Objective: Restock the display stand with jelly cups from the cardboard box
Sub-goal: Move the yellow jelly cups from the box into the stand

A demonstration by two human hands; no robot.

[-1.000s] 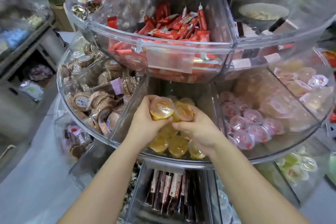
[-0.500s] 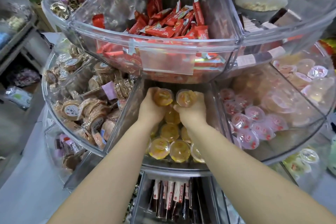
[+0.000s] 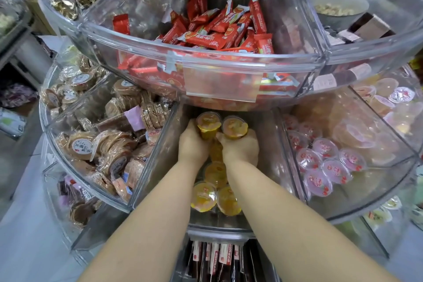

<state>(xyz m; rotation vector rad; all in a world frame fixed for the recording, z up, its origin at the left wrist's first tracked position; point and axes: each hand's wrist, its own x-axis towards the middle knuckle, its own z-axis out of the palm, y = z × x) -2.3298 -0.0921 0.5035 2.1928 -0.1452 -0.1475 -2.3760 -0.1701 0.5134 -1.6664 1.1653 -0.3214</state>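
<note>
Deep in the middle bin (image 3: 160,144) of the clear display stand (image 3: 297,68), under the tier of red snack packs (image 3: 217,30), the left hand (image 3: 192,144) and right hand (image 3: 240,147) each hold an orange jelly cup (image 3: 208,125), fingers wrapped round it. They reach toward the back, probably so the cups at the front (image 3: 203,194) stay undisturbed.

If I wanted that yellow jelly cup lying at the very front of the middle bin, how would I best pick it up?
Grip the front yellow jelly cup around its round side wall, just under the lid rim, reaching in from the open front and above. Its film lid faces up and looks flat and slick, and a neighbouring cup crowds its right side.
</note>
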